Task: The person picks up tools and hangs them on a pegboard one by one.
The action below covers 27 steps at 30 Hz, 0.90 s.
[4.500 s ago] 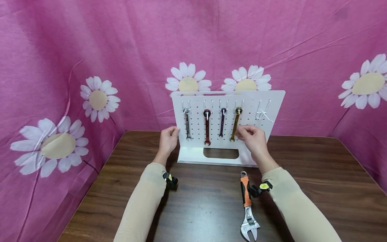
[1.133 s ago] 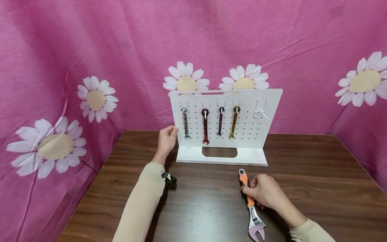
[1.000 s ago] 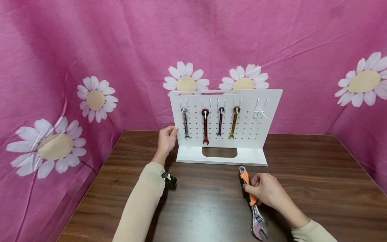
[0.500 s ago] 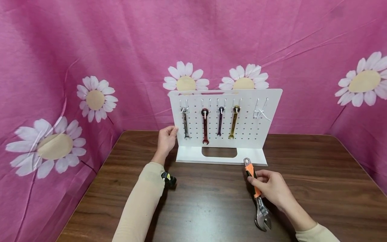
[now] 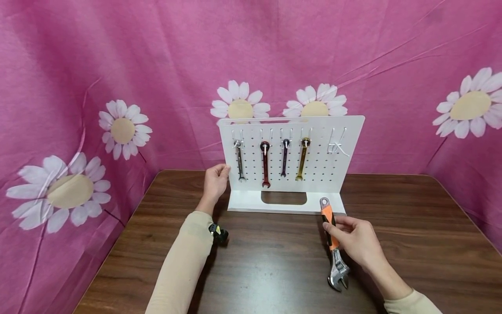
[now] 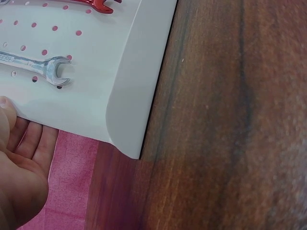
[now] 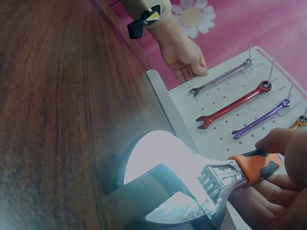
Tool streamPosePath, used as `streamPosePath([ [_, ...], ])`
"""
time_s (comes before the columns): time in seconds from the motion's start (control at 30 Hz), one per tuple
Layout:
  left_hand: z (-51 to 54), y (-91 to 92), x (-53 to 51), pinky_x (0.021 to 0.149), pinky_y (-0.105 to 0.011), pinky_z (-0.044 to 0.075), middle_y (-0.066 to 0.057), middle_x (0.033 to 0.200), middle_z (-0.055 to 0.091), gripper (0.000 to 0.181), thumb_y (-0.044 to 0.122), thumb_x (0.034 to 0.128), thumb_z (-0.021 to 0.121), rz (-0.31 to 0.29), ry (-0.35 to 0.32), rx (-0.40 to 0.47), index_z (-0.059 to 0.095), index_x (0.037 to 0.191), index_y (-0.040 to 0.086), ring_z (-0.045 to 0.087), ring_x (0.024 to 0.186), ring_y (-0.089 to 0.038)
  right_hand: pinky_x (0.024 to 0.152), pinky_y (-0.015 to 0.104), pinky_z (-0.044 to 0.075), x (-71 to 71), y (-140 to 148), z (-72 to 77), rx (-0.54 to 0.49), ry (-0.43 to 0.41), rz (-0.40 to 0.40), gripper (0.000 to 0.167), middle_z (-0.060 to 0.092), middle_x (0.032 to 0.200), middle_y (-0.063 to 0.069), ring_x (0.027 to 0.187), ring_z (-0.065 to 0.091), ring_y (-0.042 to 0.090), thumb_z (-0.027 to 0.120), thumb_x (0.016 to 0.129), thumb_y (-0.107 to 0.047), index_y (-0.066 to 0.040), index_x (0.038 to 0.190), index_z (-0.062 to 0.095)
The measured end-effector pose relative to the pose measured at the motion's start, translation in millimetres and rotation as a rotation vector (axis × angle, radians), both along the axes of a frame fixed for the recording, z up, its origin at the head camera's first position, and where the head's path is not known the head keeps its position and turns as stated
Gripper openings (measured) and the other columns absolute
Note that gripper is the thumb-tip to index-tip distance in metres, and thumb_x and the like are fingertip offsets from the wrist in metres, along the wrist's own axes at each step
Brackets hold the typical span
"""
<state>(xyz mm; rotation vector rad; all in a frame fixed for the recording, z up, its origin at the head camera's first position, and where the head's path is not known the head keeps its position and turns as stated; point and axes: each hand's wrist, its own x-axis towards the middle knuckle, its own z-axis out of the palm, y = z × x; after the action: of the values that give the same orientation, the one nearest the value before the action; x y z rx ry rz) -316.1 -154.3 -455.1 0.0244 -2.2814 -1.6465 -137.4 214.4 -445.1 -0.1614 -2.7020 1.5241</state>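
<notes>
My left hand point(image 5: 215, 182) pinches the left edge of a white pegboard stand point(image 5: 321, 168), thumb in front and fingers behind, as the left wrist view shows. My right hand point(image 5: 360, 242) grips an adjustable wrench point(image 5: 330, 224) by its orange and black handle, thumb on top. The wrench's holed end points at the board and overlaps its base in the head view; the metal head point(image 7: 192, 187) faces back toward me. On the pegboard's hooks hang a silver wrench point(image 5: 240, 162), a red wrench point(image 5: 265, 165), a purple wrench point(image 5: 284, 159) and a gold wrench point(image 5: 302, 160).
At the board's right, a hook point(image 5: 336, 146) with a white tie or strip carries no tool. The stand's base point(image 5: 245, 204) has a cut-out slot and sits on a dark wooden table point(image 5: 255, 261). A pink flowered cloth point(image 5: 188, 65) hangs behind and at the sides.
Earlier my right hand was at the board beside the gold wrench; it came down and took the adjustable wrench. Since then hand and wrench have moved forward toward the board. My left hand stays put.
</notes>
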Motion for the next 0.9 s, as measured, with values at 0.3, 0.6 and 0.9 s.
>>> streamPosePath([
  [0.3, -1.1, -0.8, 0.0, 0.061, -0.018, 0.043, -0.012, 0.077, 0.068, 0.021, 0.011, 0.1079, 0.067, 0.003, 0.002, 0.0, 0.08, 0.107, -0.006, 0.053, 0.068, -0.003, 0.061, 0.019, 0.053, 0.5, 1, 11.0, 0.06, 0.089, -0.07, 0.047, 0.081, 0.091, 0.01, 0.069, 0.065, -0.004, 0.085, 0.095, -0.026, 0.01, 0.124, 0.074],
  [0.6, -0.1, -0.1, 0.5, 0.062, -0.018, 0.043, -0.007, 0.077, 0.067, 0.021, 0.012, 0.1079, 0.067, 0.007, -0.009, -0.002, 0.08, 0.108, -0.005, 0.053, 0.069, -0.004, 0.06, 0.017, 0.049, -0.9, 7, 24.0, 0.111, 0.173, -0.14, 0.049, 0.078, 0.088, 0.006, 0.067, 0.059, -0.005, 0.087, 0.093, -0.028, 0.008, 0.125, 0.076],
  [0.9, 1.4, 0.3, 1.4, 0.064, -0.018, 0.045, -0.014, 0.083, 0.071, 0.022, 0.013, 0.1082, 0.066, 0.006, -0.012, -0.011, 0.079, 0.111, -0.006, 0.055, 0.072, -0.004, 0.061, 0.014, 0.047, -5.5, 9, 35.6, 0.046, 0.211, -0.23, 0.045, 0.071, 0.075, -0.027, 0.068, 0.061, -0.01, 0.087, 0.092, -0.028, 0.001, 0.126, 0.078],
])
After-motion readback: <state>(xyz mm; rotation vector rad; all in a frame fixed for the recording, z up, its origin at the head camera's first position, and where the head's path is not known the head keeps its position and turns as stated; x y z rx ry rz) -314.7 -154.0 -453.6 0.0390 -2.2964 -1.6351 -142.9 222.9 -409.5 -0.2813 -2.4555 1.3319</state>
